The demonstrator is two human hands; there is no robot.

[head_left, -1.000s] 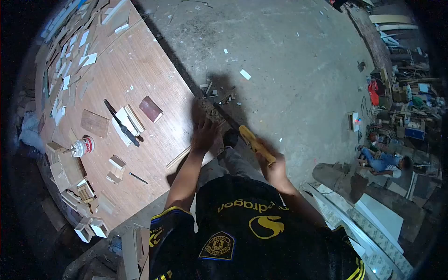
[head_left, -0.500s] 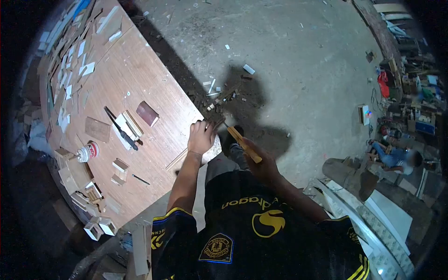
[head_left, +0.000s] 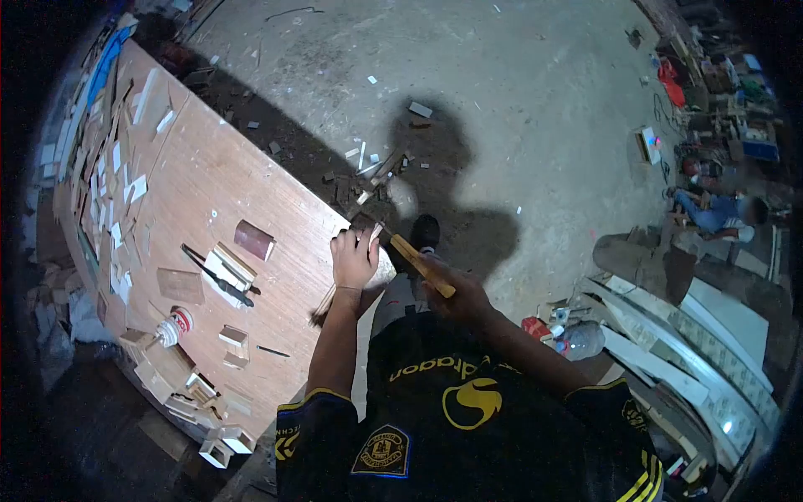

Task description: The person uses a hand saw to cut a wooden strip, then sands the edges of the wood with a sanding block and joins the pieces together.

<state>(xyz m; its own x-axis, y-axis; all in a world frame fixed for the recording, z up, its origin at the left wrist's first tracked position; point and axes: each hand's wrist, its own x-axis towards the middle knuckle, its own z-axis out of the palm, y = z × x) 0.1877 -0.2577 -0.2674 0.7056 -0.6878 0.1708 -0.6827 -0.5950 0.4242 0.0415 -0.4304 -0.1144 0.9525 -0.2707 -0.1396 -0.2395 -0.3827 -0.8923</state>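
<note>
My left hand point(head_left: 355, 261) is at the near corner of the wooden table point(head_left: 276, 213), its fingers bent over a small strip of wood point(head_left: 375, 237) at the edge. My right hand point(head_left: 460, 291) is closed round the long yellow wooden handle point(head_left: 414, 256) of a tool. The handle points at the strip, close to my left fingertips. The tool's working end is too dark and small to make out. A maroon curved block point(head_left: 253, 241) lies farther up the tabletop.
On the table lie a black-handled tool point(head_left: 219, 276), a pencil-like stick point(head_left: 273, 351), a white bottle point(head_left: 174, 326) and several wood offcuts. Scraps point(head_left: 420, 110) litter the floor. Another person point(head_left: 711, 211) sits at the far right. Long panels point(head_left: 669, 376) lie at lower right.
The view has shifted, with the table appearing lower and more to the left. The tool's handle has come closer to my left hand. Both hands keep their holds.
</note>
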